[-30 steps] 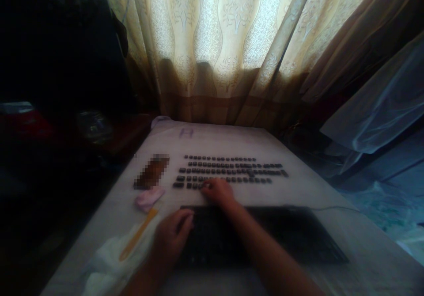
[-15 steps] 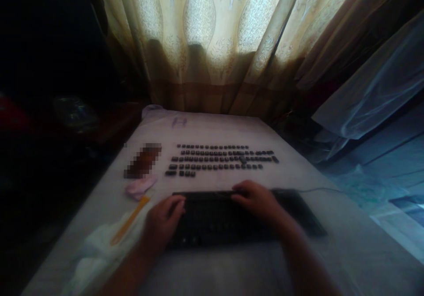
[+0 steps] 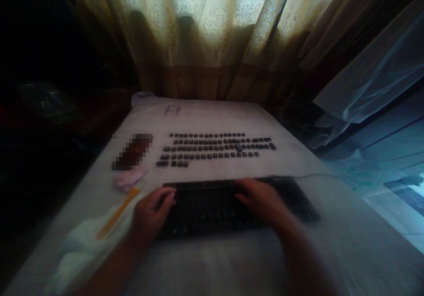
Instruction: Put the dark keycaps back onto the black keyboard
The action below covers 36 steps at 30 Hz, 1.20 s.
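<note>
A black keyboard (image 3: 205,203) lies on the cloth-covered table, with many of its key positions bare and some keycaps along its near side. My left hand (image 3: 153,212) is closed around its left end, thumb and fingers curled at the edge. My right hand (image 3: 260,199) is over the keyboard right of its middle, fingers bent near the back edge. Whatever its fingertips hold, if anything, is hidden. Behind the keyboard, loose black keycaps (image 3: 205,148) lie in several rows.
Left of the keyboard are a yellow-orange stick-like tool (image 3: 117,214) on a white cloth (image 3: 84,234), a pink cloth (image 3: 129,180) and a blurred-out brown object (image 3: 134,151). A cable (image 3: 318,175) runs off right. A curtain (image 3: 212,44) hangs beyond the table (image 3: 212,265).
The view has shifted, so everything sits slightly higher and farther left. My right hand's fingers look drawn closer together over the keyboard. My left hand stays at its left end.
</note>
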Motion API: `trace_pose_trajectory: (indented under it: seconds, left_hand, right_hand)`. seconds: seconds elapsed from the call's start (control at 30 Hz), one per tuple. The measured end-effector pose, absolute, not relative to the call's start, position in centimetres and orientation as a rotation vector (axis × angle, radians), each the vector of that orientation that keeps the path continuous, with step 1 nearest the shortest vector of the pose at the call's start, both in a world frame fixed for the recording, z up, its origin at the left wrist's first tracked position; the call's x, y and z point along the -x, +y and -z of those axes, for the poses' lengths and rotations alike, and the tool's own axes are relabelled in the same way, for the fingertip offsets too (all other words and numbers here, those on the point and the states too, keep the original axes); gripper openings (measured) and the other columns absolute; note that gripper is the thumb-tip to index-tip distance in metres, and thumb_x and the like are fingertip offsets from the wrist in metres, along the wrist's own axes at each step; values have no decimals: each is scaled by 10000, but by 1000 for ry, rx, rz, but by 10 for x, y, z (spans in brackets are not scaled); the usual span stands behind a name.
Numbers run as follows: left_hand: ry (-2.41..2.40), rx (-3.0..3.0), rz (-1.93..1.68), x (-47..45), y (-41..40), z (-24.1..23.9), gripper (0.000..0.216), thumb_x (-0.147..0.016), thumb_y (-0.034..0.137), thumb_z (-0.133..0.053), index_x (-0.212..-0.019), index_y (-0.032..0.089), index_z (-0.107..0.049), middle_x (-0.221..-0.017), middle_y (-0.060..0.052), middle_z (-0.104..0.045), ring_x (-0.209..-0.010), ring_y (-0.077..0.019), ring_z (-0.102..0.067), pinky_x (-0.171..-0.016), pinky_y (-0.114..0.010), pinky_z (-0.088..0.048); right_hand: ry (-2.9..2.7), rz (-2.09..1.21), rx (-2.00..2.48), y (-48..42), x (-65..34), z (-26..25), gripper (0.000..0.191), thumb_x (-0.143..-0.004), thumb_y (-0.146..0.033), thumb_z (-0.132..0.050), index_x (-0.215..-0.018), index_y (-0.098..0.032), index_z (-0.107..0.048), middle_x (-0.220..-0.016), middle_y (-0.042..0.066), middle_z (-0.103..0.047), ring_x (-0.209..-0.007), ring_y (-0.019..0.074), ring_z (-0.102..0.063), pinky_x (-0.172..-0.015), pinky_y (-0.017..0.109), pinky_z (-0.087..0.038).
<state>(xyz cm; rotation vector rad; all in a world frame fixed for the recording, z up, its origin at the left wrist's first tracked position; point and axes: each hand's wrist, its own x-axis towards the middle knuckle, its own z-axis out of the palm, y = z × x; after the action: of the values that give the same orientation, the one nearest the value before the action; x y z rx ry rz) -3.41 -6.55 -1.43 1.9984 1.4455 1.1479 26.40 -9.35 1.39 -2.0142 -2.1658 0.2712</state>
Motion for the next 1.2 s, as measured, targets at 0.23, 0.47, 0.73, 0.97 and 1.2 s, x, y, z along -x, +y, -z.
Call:
trace_pose_trajectory:
  seconds: [0.23,0.47,0.73,0.97,1.2]
  left_hand:
    - [1465,-2007,-1127,35,-66,15,208,-830,380,-558,-871,224,-689,-631,43,-709,-564,-142,-677,-627,-241,-554]
    - [1451,-2002,-1128,36,-66,17,215,-836,385,-558,-876,221,-691,-640,39,-714,-591,-150,-688,-612,-242,-548]
    - [1440,-2012,-1132,36,-66,19,210,-841,379,-563,-881,221,-696,-634,45,-710,-561,-141,-676,-600,-240,-547]
    - [1438,-2011,-1126,35,-67,19,209,-843,366,-558,-885,218,-700,-659,35,-720,-581,-144,-682,-620,-250,-552]
    - [1416,-2013,-1117,36,-67,20,203,-857,356,-555,-902,213,-693,-694,24,-725,-585,-138,-680,-626,-247,-548]
  right_hand:
    - [-1896,-627,1742,-94,-270,-24,198,-803,-170,-554,-936,-201,-698,-901,80,-742,-828,238,-690,-771,384,-532]
    - [-1250,-1303,1374,-93,-255,-25,226,-756,-386,-672,-844,-201,-577,-703,-3,-652,-630,142,-622,-591,271,-509]
    - [-1388,-1454,1274,-94,-224,-10,214,-786,-380,-676,-869,-193,-611,-714,-23,-603,-630,121,-576,-614,262,-503]
    - [-1728,-1187,1346,-100,-208,-15,57,-860,-190,-563,-866,-191,-619,-739,-8,-624,-687,138,-583,-646,254,-461]
    - [-2117,-878,1369,-106,-191,-26,109,-873,-104,-569,-885,-188,-637,-902,37,-676,-817,164,-635,-762,281,-485]
